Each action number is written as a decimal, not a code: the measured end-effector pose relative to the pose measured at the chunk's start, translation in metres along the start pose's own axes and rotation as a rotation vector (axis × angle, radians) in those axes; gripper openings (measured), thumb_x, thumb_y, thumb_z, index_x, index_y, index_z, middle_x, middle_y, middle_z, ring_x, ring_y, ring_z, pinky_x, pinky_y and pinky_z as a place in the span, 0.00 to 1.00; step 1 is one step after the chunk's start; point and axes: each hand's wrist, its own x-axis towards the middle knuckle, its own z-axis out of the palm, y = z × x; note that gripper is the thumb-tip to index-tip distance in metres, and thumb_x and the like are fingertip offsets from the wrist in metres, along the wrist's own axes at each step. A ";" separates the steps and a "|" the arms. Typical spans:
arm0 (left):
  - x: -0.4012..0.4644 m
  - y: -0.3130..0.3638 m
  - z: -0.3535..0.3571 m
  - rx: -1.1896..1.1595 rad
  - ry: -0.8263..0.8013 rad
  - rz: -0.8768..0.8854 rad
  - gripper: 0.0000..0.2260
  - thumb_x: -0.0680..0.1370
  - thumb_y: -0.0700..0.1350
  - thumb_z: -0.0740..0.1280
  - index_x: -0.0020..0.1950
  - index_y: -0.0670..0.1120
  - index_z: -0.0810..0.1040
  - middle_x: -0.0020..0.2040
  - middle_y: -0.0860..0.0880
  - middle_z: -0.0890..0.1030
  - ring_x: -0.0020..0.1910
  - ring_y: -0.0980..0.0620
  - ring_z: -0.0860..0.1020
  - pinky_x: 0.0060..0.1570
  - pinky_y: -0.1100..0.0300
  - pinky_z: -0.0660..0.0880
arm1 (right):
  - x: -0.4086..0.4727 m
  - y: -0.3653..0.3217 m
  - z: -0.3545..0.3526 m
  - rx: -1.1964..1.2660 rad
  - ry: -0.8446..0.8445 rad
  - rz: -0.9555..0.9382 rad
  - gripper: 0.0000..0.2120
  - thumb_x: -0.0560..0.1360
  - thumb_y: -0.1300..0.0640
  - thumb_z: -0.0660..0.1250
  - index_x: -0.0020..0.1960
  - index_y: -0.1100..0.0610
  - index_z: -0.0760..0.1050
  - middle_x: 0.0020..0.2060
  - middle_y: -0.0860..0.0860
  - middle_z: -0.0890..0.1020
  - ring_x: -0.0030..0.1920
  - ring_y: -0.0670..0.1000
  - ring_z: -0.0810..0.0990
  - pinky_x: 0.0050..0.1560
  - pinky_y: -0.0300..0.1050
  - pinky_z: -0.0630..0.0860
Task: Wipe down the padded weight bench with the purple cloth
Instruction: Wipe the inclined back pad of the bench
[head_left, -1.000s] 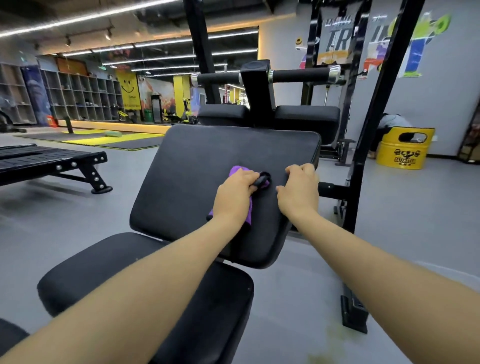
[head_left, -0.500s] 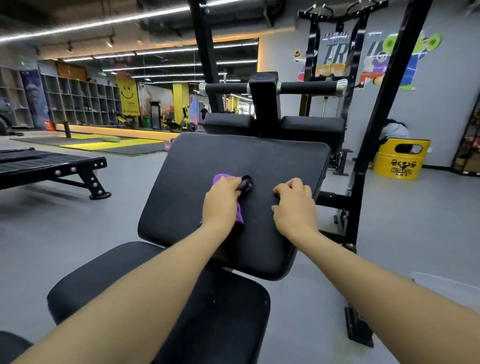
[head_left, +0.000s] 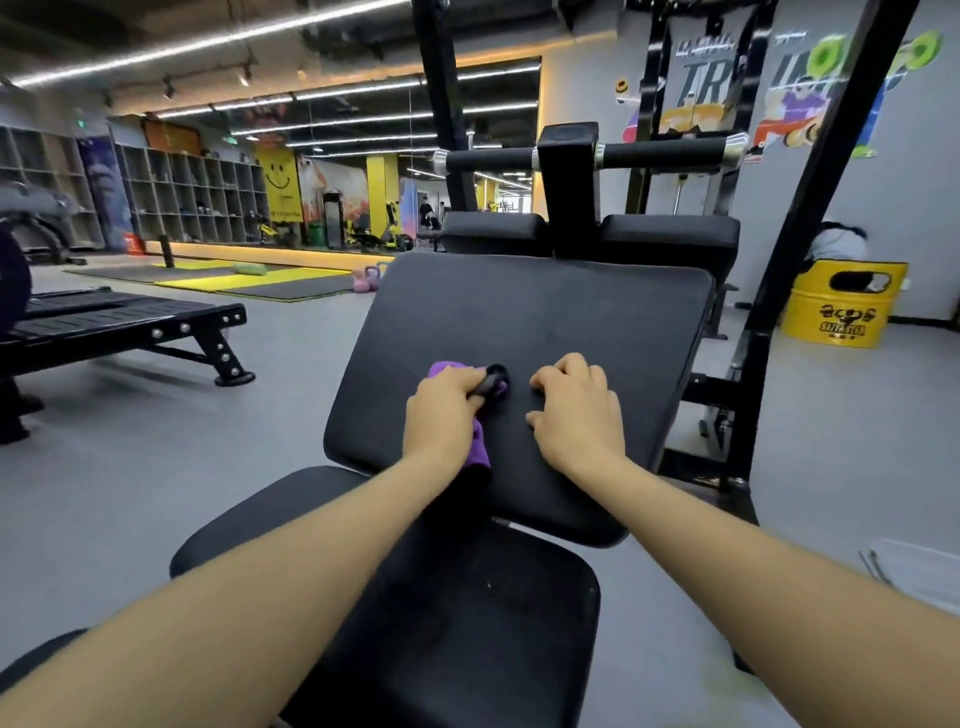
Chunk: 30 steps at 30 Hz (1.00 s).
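Head view: both hands on the tilted black bench pad, the left one on the purple cloth.

The left hand (head_left: 445, 415) grips the purple cloth (head_left: 479, 451) pressed to the pad (head_left: 545, 322), its long axis running up the slope; the hand hides most of it, and a small black loop (head_left: 493, 378) pokes out. The right hand (head_left: 574, 410) rests beside it, fingers curled, holding nothing. Far right, a yellow bin (head_left: 841, 306), contents unseen.

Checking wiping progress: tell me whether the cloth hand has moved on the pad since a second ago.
Yes. The left hand with the purple cloth slid from beside the back pad's right edge toward its middle.
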 end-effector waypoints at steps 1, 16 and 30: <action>-0.012 -0.002 -0.003 0.009 -0.039 0.040 0.12 0.77 0.41 0.64 0.55 0.55 0.81 0.49 0.55 0.81 0.49 0.53 0.78 0.47 0.62 0.71 | -0.001 -0.003 0.003 -0.004 -0.005 -0.012 0.13 0.76 0.56 0.65 0.60 0.54 0.71 0.59 0.51 0.69 0.60 0.54 0.67 0.56 0.46 0.65; 0.003 -0.018 -0.035 -0.292 -0.172 -0.102 0.12 0.80 0.44 0.62 0.60 0.47 0.79 0.59 0.49 0.80 0.59 0.51 0.76 0.58 0.62 0.70 | -0.008 -0.044 0.004 0.230 -0.079 -0.043 0.12 0.77 0.61 0.62 0.60 0.58 0.73 0.57 0.54 0.71 0.57 0.56 0.72 0.52 0.50 0.73; -0.010 -0.084 -0.078 0.275 -0.181 -0.077 0.17 0.79 0.41 0.59 0.68 0.48 0.72 0.68 0.49 0.71 0.66 0.47 0.71 0.64 0.54 0.69 | -0.028 -0.056 0.036 -0.048 -0.153 -0.315 0.17 0.72 0.61 0.68 0.59 0.56 0.73 0.59 0.49 0.70 0.63 0.52 0.67 0.40 0.43 0.68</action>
